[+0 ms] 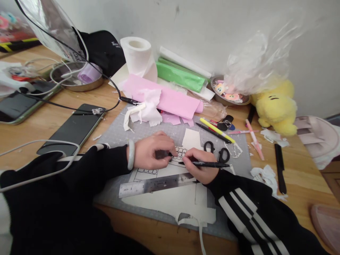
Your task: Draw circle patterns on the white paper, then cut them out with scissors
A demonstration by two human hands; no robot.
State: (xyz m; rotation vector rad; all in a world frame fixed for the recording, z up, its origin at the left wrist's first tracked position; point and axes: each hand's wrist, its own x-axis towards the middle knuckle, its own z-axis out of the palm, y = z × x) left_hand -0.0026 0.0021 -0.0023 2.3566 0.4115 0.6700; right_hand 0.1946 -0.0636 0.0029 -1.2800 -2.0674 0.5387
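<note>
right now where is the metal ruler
In the head view, the metal ruler lies below centre, slanting across white paper on the gray cutting mat, its right end close to the right hand.

1. The left hand (152, 151), curled, rests over paper (170, 172) drawn with rings.
2. The right hand (202, 155) holds a black pen (214, 164), tip pointing left.
3. A metal ruler (156, 185) lies across the paper.
4. Black-handled scissors (220, 154) lie near the right hand.
5. Farther back on the table (300, 170): pink sheet (164, 97), white roll (136, 62), green pack (180, 74).
</note>
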